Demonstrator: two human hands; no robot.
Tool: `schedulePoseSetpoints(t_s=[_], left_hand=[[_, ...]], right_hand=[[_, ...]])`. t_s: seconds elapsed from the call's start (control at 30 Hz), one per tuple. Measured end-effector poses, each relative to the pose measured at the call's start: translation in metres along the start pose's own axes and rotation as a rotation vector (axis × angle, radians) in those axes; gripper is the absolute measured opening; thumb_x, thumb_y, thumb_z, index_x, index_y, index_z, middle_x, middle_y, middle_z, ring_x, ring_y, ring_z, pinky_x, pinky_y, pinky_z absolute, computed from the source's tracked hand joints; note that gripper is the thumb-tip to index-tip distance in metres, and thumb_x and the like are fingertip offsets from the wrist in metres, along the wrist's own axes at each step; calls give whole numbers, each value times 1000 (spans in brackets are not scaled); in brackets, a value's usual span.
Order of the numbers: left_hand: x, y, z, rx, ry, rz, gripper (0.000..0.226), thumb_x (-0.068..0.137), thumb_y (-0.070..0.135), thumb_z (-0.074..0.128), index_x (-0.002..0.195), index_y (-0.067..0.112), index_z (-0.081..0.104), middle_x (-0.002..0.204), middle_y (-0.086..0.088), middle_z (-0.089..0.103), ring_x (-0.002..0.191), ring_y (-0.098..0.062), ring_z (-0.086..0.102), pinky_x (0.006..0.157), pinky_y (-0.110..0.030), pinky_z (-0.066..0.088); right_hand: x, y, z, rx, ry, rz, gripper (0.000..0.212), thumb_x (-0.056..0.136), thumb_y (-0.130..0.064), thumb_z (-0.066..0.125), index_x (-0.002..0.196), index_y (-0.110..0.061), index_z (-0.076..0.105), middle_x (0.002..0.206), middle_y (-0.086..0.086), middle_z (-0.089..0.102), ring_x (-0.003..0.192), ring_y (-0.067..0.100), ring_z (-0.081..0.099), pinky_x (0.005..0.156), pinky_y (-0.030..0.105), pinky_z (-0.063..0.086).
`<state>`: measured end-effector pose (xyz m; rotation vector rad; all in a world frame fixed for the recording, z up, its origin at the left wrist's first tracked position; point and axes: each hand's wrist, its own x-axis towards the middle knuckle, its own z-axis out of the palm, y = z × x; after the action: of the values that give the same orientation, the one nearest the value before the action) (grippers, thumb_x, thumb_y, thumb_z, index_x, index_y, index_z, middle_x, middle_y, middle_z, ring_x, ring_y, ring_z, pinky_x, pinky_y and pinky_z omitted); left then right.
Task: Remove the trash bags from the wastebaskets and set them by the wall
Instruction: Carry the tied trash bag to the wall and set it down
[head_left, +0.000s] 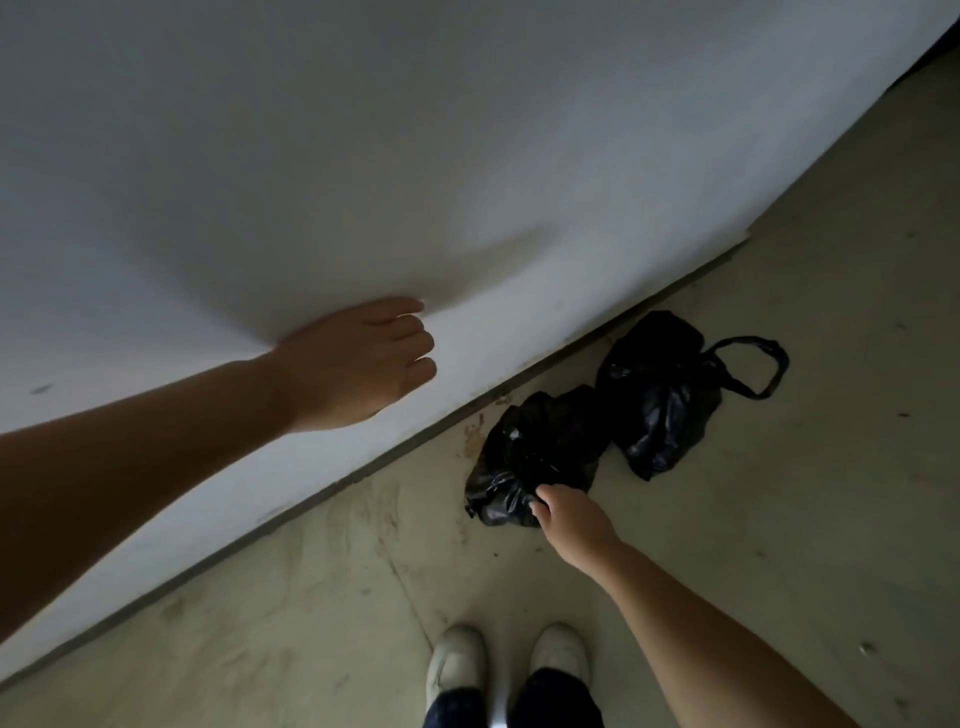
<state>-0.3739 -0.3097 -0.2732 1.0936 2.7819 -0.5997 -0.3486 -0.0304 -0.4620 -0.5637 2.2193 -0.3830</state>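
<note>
Two black trash bags lie on the floor beside the white wall (363, 156). The nearer bag (524, 457) sits by the baseboard, and my right hand (569, 519) reaches down and grips its gathered top. The farther bag (657, 395) rests just beyond it, its loop handle lying loose on the floor. My left hand (358, 361) is raised in front of the wall with its fingers curled and nothing in it. No wastebasket is in view.
The stained beige floor (779, 519) stretches to the right of the bags. A dark baseboard (363, 473) runs diagonally along the wall's foot. My two white shoes (506, 670) stand just behind the nearer bag.
</note>
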Motion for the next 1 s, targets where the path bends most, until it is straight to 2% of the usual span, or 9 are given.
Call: schedulePoseSetpoints(t_s=[0.07, 0.17, 0.33, 0.43, 0.5, 0.57, 0.67, 0.77, 1.0], left_hand=[[-1, 0, 4, 41, -5, 10, 21, 87, 4, 45, 77, 7, 64, 75, -10, 63, 76, -29, 62, 107, -41, 26], [-3, 1, 6, 31, 11, 17, 18, 87, 4, 49, 75, 8, 62, 71, -8, 60, 72, -27, 60, 107, -40, 32], [2, 7, -5, -79, -15, -71, 26, 82, 10, 43, 75, 9, 69, 75, -7, 67, 75, -25, 65, 105, -39, 40], [5, 13, -28, -169, -130, -150, 26, 87, 16, 45, 93, 11, 70, 94, -8, 69, 93, -24, 65, 109, -40, 38], [10, 21, -49, -258, -268, -229, 30, 95, 19, 40, 115, 11, 61, 115, -9, 61, 111, -24, 55, 108, -38, 37], [13, 34, -78, -387, -365, -330, 31, 97, 17, 35, 123, 11, 52, 122, -9, 55, 115, -24, 49, 101, -35, 39], [4, 63, -114, -564, -371, -438, 33, 96, 13, 35, 125, 12, 51, 123, -9, 54, 111, -24, 50, 91, -34, 44], [-16, 86, -150, -706, -380, -518, 34, 97, 17, 37, 128, 13, 49, 128, -9, 52, 115, -25, 49, 91, -35, 44], [-57, 94, -216, -740, -367, -571, 36, 97, 15, 35, 131, 12, 46, 133, -10, 49, 122, -27, 47, 95, -37, 44]], right_hand=[[2, 11, 13, -141, -34, -36, 27, 101, -29, 32, 99, -12, 53, 89, 4, 57, 87, 28, 59, 68, 32, 31], [4, 17, 23, -248, -18, -46, 29, 101, -29, 31, 106, -13, 55, 101, 7, 64, 92, 26, 60, 70, 32, 31], [-10, -4, -1, -236, -21, 83, 30, 100, -30, 36, 123, -14, 46, 121, 8, 52, 108, 26, 54, 84, 36, 45], [-26, -23, -41, -225, 9, 118, 38, 99, -32, 39, 132, -14, 39, 129, 10, 45, 117, 27, 48, 90, 36, 44], [-43, -40, -74, -249, 14, 110, 39, 99, -30, 40, 133, -13, 38, 130, 12, 44, 117, 29, 47, 90, 38, 44], [-64, -57, -107, -278, -11, 96, 38, 99, -28, 40, 133, -13, 38, 130, 14, 43, 117, 31, 47, 90, 39, 44], [-105, -88, -148, -373, -75, 65, 37, 99, -28, 38, 133, -13, 38, 131, 15, 42, 119, 33, 45, 94, 44, 42], [-152, -122, -178, -442, -52, 36, 35, 99, -27, 37, 132, -13, 39, 130, 13, 43, 118, 33, 46, 95, 45, 39], [-224, -180, -205, -461, 28, -37, 36, 100, -27, 35, 133, -14, 40, 133, 12, 44, 120, 31, 45, 98, 45, 38]])
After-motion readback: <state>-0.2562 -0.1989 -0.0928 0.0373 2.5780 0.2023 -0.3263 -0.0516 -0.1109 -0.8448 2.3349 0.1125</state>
